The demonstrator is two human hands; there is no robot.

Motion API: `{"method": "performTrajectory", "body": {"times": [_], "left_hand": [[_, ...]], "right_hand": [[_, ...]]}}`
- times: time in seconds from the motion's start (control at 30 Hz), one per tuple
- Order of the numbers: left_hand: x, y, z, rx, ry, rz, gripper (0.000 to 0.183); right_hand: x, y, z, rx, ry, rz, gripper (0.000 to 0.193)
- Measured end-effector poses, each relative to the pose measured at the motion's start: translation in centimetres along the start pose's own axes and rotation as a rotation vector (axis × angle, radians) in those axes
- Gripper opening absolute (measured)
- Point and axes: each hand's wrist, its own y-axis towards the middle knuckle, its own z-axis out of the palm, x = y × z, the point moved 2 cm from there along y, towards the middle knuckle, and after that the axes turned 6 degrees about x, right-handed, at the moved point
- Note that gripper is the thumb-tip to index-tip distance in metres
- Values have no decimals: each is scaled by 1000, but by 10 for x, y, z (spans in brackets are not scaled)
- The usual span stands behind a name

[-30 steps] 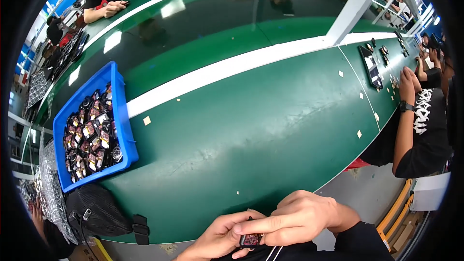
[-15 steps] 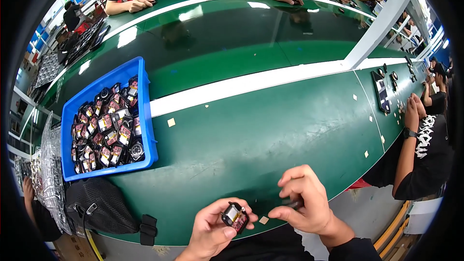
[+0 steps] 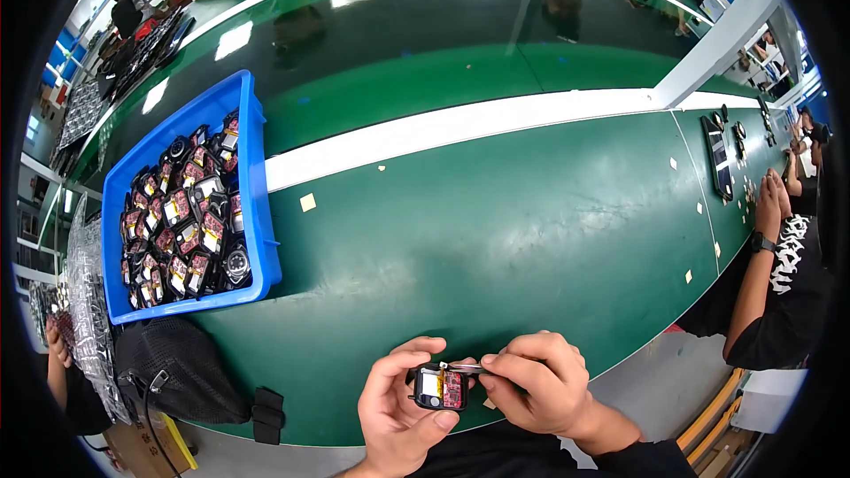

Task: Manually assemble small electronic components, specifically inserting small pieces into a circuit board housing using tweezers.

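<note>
My left hand (image 3: 403,412) holds an open smartwatch case (image 3: 440,403) by its edges, its inside facing up. A silver-white battery, a yellow strip and a red circuit board show in the black housing. My right hand (image 3: 542,387) pinches slim metal tweezers (image 3: 471,369), whose tips reach the upper edge of the case beside a small white piece. Whether the tips grip that piece is too small to tell. To the left, a blue bin (image 3: 258,212) is filled with many similar open watch cases (image 3: 177,205).
A black mesh bag (image 3: 181,376) and its strap lie at the near left edge of the green table (image 3: 425,248). Small beige squares (image 3: 307,203) are scattered about. A white post (image 3: 722,35) rises at right, near a black tray (image 3: 715,158) and a co-worker's hands (image 3: 774,197).
My right hand has moved left and brought the tweezers to the watch case. My left hand has turned the case more level. The view has shifted slightly; co-workers' hands across the table moved.
</note>
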Motion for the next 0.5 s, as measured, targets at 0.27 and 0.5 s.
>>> {"method": "performTrajectory", "body": {"times": [0.27, 0.5], "left_hand": [[1, 0, 0, 9, 75, 26, 66], [0, 0, 1, 14, 67, 22, 65]], "right_hand": [[-3, -2, 1, 2, -34, -23, 31], [-2, -2, 1, 14, -43, -32, 30]]}}
